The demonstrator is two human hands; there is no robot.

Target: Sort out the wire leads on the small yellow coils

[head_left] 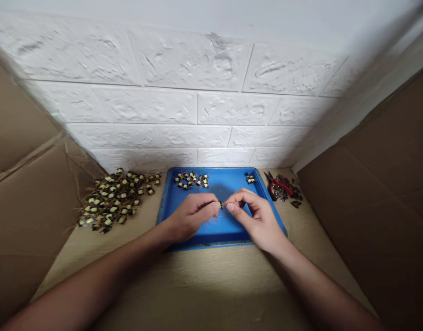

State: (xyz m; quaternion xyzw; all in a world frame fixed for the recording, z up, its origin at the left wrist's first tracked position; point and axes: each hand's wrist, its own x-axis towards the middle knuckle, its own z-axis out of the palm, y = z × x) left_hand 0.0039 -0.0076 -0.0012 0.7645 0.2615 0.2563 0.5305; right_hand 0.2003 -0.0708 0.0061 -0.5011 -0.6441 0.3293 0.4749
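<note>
A small black-and-yellow wound component with fine wire ends [221, 205] is pinched between thumb and forefinger of the left hand [188, 218], above the blue rectangular plastic tray [211, 247], apparently so that its body is steadied and its wires are left exposed. The fingertips of the right hand [261, 220] are brought together at those wires; whether a strand is gripped cannot be told. Similar pieces are grouped in the tray's far left [191, 179] and far right [250, 178] corners, probably to be kept apart. A larger heap [111, 197] is laid left of the tray, while red-handled pliers [283, 185] are placed to its right, seemingly within reach, among small dark pieces [296, 203]
</note>
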